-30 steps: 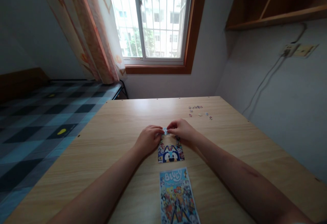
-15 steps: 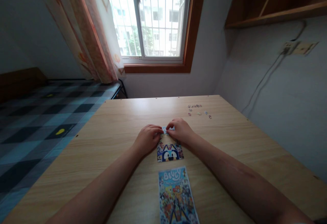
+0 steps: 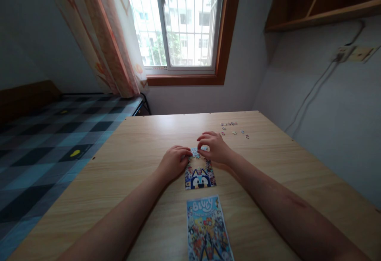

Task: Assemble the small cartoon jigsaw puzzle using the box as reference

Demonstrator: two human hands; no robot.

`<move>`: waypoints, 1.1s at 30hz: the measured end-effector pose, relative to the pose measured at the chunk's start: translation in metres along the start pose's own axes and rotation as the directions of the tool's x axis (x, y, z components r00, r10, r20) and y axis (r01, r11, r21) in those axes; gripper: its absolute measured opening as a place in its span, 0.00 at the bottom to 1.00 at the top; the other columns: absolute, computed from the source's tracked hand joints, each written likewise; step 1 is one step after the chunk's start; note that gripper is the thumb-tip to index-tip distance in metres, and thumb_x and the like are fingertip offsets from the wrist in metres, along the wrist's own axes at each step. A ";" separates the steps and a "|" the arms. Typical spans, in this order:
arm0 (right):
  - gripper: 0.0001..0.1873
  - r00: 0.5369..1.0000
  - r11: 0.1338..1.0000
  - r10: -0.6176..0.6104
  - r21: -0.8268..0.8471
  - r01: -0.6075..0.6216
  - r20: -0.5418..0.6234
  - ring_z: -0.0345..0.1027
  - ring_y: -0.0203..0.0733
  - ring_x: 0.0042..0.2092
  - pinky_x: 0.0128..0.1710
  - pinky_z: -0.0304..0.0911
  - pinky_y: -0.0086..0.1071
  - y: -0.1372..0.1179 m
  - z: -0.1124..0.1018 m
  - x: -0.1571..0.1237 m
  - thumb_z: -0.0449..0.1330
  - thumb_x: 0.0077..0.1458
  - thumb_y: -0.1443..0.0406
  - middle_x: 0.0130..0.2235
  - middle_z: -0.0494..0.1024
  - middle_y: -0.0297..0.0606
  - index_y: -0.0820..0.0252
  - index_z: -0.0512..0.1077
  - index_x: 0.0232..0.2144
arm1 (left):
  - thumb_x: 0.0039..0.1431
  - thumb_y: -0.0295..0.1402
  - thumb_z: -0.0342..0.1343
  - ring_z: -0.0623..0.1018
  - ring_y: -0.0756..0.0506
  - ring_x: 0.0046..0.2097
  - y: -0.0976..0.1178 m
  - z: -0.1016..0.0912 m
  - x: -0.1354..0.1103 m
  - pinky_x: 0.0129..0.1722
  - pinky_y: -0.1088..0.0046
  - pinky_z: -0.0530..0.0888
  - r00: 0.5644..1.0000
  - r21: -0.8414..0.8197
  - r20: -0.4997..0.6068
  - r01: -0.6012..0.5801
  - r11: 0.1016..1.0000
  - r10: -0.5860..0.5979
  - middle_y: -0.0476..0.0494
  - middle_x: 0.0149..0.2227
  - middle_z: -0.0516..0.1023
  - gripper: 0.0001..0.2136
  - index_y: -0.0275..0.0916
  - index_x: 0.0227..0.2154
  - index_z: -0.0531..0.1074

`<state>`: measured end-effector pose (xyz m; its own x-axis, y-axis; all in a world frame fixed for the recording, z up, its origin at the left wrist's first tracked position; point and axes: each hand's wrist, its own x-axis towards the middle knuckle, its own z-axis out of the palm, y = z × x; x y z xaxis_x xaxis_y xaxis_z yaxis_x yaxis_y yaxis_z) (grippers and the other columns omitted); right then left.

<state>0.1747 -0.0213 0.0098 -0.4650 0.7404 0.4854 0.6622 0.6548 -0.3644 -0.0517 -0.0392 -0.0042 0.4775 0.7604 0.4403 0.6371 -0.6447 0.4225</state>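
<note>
A partly assembled jigsaw puzzle (image 3: 200, 179) lies mid-table, with a blue cartoon dog's face along its near edge and a bare, table-coloured gap across its middle. My left hand (image 3: 175, 161) rests at its upper left edge, thumb and fingertips gripping that side. Over the upper right part is my right hand (image 3: 214, 146), slightly raised, its fingers fanned and curved. Its thumb and index tips come close together over the light-blue top strip; I make out no piece between them. Nearer to me lies a printed picture sheet (image 3: 208, 225) headed "BLUEY".
Several loose puzzle pieces (image 3: 229, 124) are scattered near the far right of the wooden table (image 3: 133, 142). A bed with a checked cover (image 3: 98, 126) stands left, beneath a curtain (image 3: 104, 34). On the right wall, a cable hangs from a socket (image 3: 342, 53) below a shelf (image 3: 321, 16).
My right hand has lifted off the puzzle's top strip and its fingers have spread, uncovering more of that strip. My left hand keeps its place on the puzzle. The view has shifted slightly.
</note>
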 end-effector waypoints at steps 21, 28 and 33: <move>0.06 0.982 0.984 -0.178 0.040 0.176 0.067 0.72 0.45 0.45 0.53 0.58 0.43 0.000 0.003 -0.009 0.65 0.59 0.62 0.41 0.85 0.35 0.52 0.83 0.32 | 0.55 0.25 0.55 0.80 0.42 0.47 0.001 -0.001 0.001 0.53 0.59 0.76 0.999 0.025 0.028 0.023 0.999 -0.024 0.47 0.44 0.84 0.13 0.44 0.35 0.82; 0.09 0.983 0.997 0.049 -0.056 -0.060 -0.176 0.72 0.47 0.47 0.53 0.61 0.42 0.026 -0.024 0.005 0.61 0.61 0.62 0.41 0.84 0.39 0.55 0.82 0.40 | 0.57 0.28 0.53 0.81 0.42 0.48 -0.002 -0.003 0.002 0.54 0.58 0.76 0.999 0.036 0.042 0.015 0.999 -0.016 0.45 0.45 0.84 0.12 0.44 0.36 0.82; 0.14 0.810 0.871 0.395 -0.103 -0.480 -0.434 0.74 0.46 0.47 0.53 0.64 0.39 0.099 -0.078 -0.007 0.56 0.61 0.65 0.44 0.84 0.42 0.58 0.81 0.43 | 0.60 0.30 0.52 0.80 0.41 0.49 -0.007 -0.002 0.001 0.54 0.58 0.77 1.000 0.060 0.021 0.010 0.998 -0.011 0.42 0.48 0.82 0.13 0.42 0.41 0.82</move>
<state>0.2894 0.0261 0.0323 0.1396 0.7923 0.5940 0.8608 0.1994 -0.4683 -0.0568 -0.0337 -0.0047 0.4829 0.7689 0.4191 0.6770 -0.6314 0.3783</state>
